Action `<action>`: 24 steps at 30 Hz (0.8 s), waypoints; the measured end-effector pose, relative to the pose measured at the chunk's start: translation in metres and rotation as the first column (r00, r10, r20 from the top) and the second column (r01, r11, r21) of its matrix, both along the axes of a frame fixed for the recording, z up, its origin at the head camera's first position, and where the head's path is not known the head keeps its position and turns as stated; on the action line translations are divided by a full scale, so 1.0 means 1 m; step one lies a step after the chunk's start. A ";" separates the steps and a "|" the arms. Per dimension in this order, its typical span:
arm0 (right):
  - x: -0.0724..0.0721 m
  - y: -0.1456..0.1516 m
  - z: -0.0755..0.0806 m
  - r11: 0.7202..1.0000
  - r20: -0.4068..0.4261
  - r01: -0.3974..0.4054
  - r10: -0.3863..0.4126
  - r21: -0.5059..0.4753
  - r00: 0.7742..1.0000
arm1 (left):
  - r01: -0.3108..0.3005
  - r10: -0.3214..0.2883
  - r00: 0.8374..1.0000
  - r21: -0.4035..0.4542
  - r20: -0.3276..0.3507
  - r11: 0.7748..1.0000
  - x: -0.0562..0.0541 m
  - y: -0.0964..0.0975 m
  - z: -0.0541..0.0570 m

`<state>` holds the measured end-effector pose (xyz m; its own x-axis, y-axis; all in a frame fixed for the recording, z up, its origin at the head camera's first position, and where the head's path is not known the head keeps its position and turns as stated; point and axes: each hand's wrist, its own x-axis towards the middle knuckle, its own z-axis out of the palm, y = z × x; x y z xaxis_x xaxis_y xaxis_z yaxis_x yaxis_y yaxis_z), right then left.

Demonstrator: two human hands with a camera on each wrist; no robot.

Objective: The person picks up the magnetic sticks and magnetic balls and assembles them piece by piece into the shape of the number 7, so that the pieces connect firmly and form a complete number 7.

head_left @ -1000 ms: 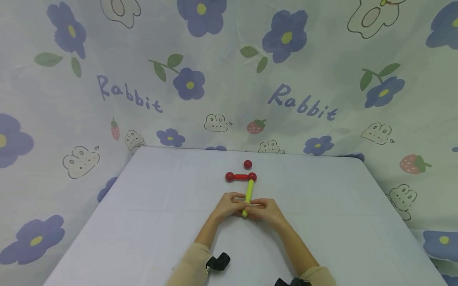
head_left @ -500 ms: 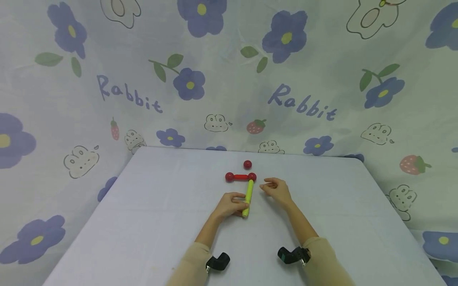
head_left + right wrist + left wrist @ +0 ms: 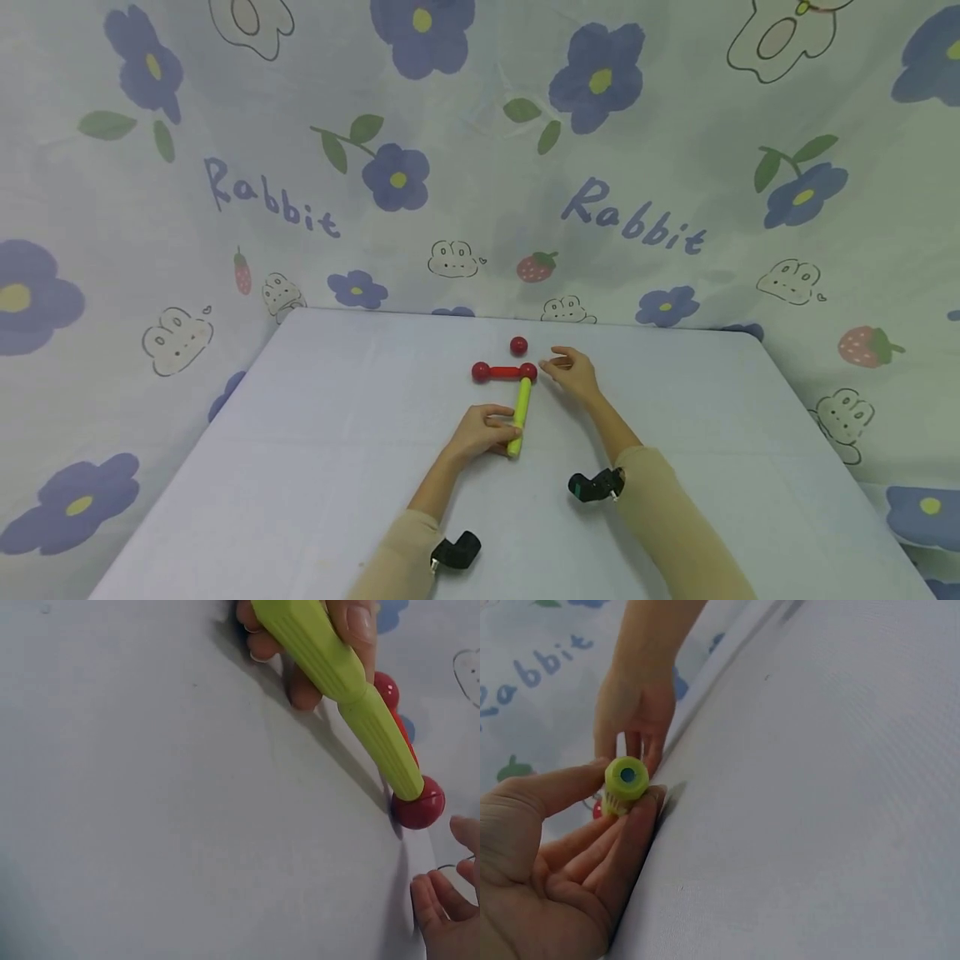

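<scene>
My left hand (image 3: pixel 480 429) pinches the near part of a yellow-green magnetic stick (image 3: pixel 522 404) between thumb and fingers. The stick's far tip meets a red ball (image 3: pixel 528 372); a short red stick (image 3: pixel 505 373) runs left from that ball to a second red ball (image 3: pixel 480 372). In the right wrist view the yellow-green stick (image 3: pixel 379 739) has a narrow waist partway along. Its near end (image 3: pixel 626 778) faces the left wrist camera, with a round bluish spot at the centre. My right hand (image 3: pixel 577 377) holds nothing, its fingers loosely bent just right of the corner ball.
A loose red ball (image 3: pixel 518 346) lies behind the joined pieces, near the back of the white table (image 3: pixel 360 375). Behind the table hangs a cloth (image 3: pixel 480 192) printed with flowers and rabbits. Black wrist cameras sit on both sleeves.
My right hand has let go of the yellow-green stick's near end and moved away and forward, to the right of the corner ball. My left hand and the pieces stay in place.
</scene>
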<state>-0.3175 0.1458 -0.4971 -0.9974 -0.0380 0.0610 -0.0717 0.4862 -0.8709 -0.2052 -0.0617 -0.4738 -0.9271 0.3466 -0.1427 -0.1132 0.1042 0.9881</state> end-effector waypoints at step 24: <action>-0.035 -0.043 -0.001 0.988 0.006 -0.060 0.060 0.140 0.998 | -0.003 0.003 1.000 0.010 -0.010 1.000 -0.013 0.000 -0.028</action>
